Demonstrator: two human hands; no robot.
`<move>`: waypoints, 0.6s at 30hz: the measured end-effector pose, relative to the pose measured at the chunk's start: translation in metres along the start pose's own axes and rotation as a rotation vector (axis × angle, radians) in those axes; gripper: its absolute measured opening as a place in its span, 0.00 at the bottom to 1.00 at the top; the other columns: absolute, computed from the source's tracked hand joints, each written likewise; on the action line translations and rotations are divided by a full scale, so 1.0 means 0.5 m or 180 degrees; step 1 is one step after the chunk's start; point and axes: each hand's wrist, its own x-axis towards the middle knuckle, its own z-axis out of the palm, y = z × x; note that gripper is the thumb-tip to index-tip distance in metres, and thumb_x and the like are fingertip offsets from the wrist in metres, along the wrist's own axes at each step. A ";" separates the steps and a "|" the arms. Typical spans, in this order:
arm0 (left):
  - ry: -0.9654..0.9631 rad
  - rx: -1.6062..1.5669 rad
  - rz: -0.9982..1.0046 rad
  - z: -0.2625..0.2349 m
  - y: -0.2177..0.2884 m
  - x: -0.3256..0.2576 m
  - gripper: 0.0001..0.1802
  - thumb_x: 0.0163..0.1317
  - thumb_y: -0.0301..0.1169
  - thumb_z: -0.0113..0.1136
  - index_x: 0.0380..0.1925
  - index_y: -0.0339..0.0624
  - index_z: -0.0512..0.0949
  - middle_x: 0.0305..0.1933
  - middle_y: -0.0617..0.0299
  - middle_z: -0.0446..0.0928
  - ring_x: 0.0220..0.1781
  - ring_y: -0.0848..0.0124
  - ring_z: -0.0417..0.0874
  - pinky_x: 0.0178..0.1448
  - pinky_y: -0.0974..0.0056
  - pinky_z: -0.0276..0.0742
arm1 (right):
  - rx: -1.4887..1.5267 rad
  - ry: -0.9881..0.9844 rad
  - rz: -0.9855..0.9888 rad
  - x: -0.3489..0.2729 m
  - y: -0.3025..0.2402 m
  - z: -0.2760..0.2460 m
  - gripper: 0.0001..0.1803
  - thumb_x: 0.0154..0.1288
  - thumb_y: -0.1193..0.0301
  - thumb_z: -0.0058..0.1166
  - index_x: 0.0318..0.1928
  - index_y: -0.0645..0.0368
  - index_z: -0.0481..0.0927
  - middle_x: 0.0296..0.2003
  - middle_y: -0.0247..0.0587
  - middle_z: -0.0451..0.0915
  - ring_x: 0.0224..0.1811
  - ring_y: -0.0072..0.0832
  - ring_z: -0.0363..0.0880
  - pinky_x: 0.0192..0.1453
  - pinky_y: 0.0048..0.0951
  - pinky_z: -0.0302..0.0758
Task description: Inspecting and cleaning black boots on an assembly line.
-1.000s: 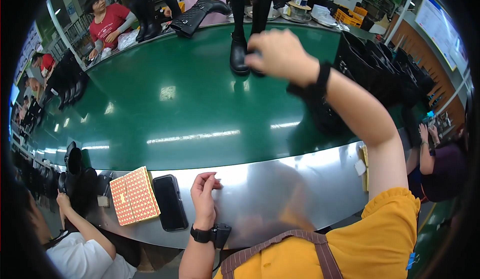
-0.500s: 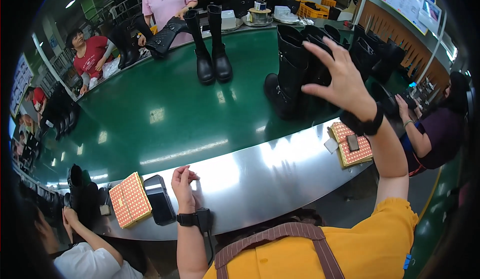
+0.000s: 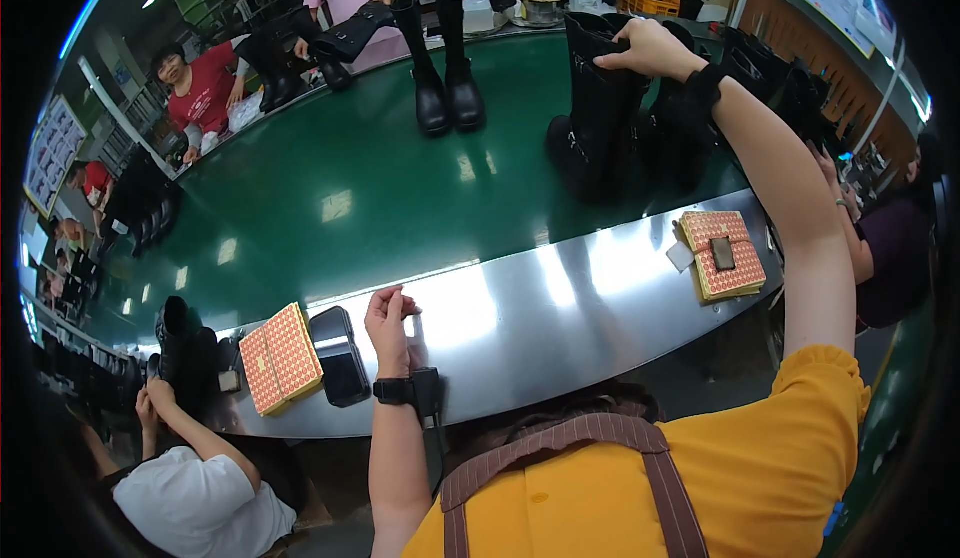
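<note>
My right hand (image 3: 655,50) is stretched far out over the table, its thumb and fingers closed on the upper shaft of a tall black boot (image 3: 598,118). That boot stands upright with a buckled strap near its top. Another black boot (image 3: 685,123) stands beside it, partly behind my wrist. My left hand (image 3: 390,323) is over the metal edge strip, its fingers loosely curled and no object showing in them. A dark phone (image 3: 340,358) lies close to its left.
A pair of black boots (image 3: 448,88) stands farther back on the green table (image 3: 400,198). Patterned pads lie at left (image 3: 280,360) and right (image 3: 722,280) on the metal edge. Co-workers handle footwear on both sides and across the table.
My right hand has gone from open in the air above the boots to gripping the boot's upper shaft. My left hand remains curled over the metal edge. The view has shifted slightly.
</note>
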 end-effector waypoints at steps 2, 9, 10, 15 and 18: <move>-0.0089 -0.0024 0.0082 -0.001 -0.003 0.000 0.07 0.71 0.27 0.55 0.42 0.35 0.78 0.31 0.62 0.80 0.33 0.76 0.80 0.41 0.67 0.82 | -0.0069 0.0613 -0.0585 0.018 -0.042 0.002 0.33 0.54 0.46 0.67 0.38 0.70 0.86 0.32 0.56 0.85 0.37 0.42 0.87 0.42 0.34 0.82; -0.0170 -0.0023 -0.0002 -0.004 0.001 0.003 0.08 0.71 0.28 0.55 0.43 0.35 0.78 0.31 0.62 0.80 0.33 0.75 0.80 0.41 0.68 0.81 | 0.0398 0.1332 -0.0605 0.107 -0.222 -0.088 0.26 0.51 0.53 0.66 0.28 0.70 0.83 0.25 0.65 0.81 0.31 0.48 0.85 0.37 0.42 0.78; -0.0170 -0.0037 -0.0008 -0.004 0.002 0.003 0.08 0.71 0.28 0.55 0.43 0.35 0.78 0.31 0.61 0.80 0.32 0.75 0.80 0.41 0.68 0.81 | 0.0623 0.1472 -0.0790 0.113 -0.256 -0.088 0.29 0.50 0.52 0.66 0.26 0.73 0.81 0.23 0.65 0.80 0.29 0.46 0.85 0.36 0.42 0.78; -0.0125 0.0075 -0.0123 -0.007 -0.002 0.008 0.07 0.71 0.28 0.55 0.43 0.36 0.78 0.31 0.61 0.80 0.32 0.73 0.82 0.42 0.66 0.82 | 0.0797 0.1723 -0.1382 0.135 -0.432 -0.050 0.22 0.50 0.58 0.62 0.28 0.70 0.83 0.25 0.65 0.80 0.29 0.51 0.84 0.35 0.44 0.80; -0.0141 0.0021 -0.0120 -0.016 -0.006 0.007 0.07 0.71 0.28 0.55 0.43 0.35 0.78 0.31 0.61 0.80 0.32 0.73 0.82 0.42 0.66 0.82 | 0.0686 0.1276 -0.1425 0.120 -0.519 0.021 0.23 0.52 0.54 0.61 0.35 0.64 0.87 0.32 0.57 0.85 0.38 0.48 0.87 0.44 0.44 0.83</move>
